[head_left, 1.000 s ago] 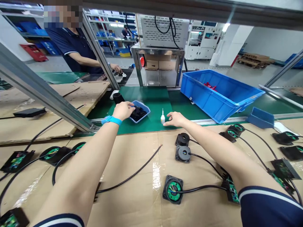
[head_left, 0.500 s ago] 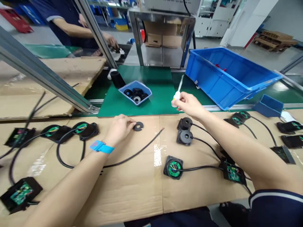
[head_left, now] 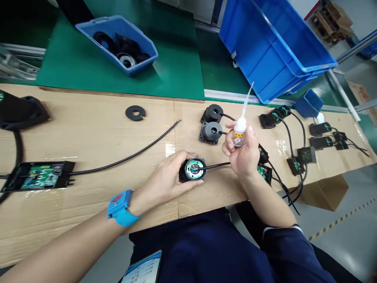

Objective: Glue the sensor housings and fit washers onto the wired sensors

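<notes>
My left hand (head_left: 166, 179) is wrapped round a black square housing with a green circuit board (head_left: 193, 169) near the front edge of the cardboard-covered bench (head_left: 88, 133). A black cable runs right from the housing. My right hand (head_left: 243, 151) grips a small white glue bottle (head_left: 240, 131) upright, its long nozzle pointing up, just right of the housing. A black C-shaped ring (head_left: 135, 113) lies flat on the cardboard, apart from both hands.
A small blue tray of black rings (head_left: 118, 43) sits on the green mat. A large blue bin (head_left: 265, 51) stands at the back right. Two black housings (head_left: 211, 124) and several wired boards lie to the right. An open circuit box (head_left: 41, 175) lies at the left.
My left hand left the black ring on the cardboard and took hold of the housing with the green board. My right hand brought the glue bottle down beside it. The view tilted downward.
</notes>
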`<state>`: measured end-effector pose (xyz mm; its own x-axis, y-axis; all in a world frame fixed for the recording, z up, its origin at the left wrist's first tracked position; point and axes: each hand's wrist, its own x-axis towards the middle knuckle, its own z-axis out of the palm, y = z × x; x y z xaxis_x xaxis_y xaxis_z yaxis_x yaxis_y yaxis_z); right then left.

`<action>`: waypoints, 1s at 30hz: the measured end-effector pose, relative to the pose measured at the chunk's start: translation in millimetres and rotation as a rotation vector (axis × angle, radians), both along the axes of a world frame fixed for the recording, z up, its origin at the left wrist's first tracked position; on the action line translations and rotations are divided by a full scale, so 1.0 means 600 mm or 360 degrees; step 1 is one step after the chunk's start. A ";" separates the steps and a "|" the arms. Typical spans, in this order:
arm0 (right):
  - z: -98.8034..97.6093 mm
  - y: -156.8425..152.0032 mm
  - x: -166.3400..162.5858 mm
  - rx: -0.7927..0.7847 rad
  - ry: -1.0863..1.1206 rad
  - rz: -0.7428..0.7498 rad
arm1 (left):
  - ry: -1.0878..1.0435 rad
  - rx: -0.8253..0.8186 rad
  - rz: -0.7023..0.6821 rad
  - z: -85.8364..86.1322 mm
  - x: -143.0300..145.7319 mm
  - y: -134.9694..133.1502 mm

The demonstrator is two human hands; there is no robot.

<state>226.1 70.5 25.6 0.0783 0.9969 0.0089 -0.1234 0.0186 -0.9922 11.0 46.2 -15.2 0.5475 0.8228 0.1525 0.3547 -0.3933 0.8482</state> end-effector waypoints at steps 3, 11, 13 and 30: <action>0.012 0.007 0.004 -0.0024 0.0001 -0.0094 | 0.0020 0.0210 0.0208 0.012 0.001 -0.011; 0.009 -0.023 0.035 0.0037 0.0221 -0.0277 | 0.0169 0.0486 0.0177 0.016 -0.015 -0.033; 0.008 -0.023 0.037 0.0069 0.0218 -0.0276 | 0.0209 0.0526 0.0160 0.018 -0.019 -0.033; -0.017 -0.060 0.019 0.0743 -0.0205 0.0069 | 0.0268 0.0520 0.0165 0.033 -0.021 -0.041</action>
<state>237.3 34.6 15.3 0.0057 0.8865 0.4627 -0.0108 0.4628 -0.8864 -1.6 21.7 4.6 0.5039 0.7979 0.3309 0.5305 -0.5882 0.6104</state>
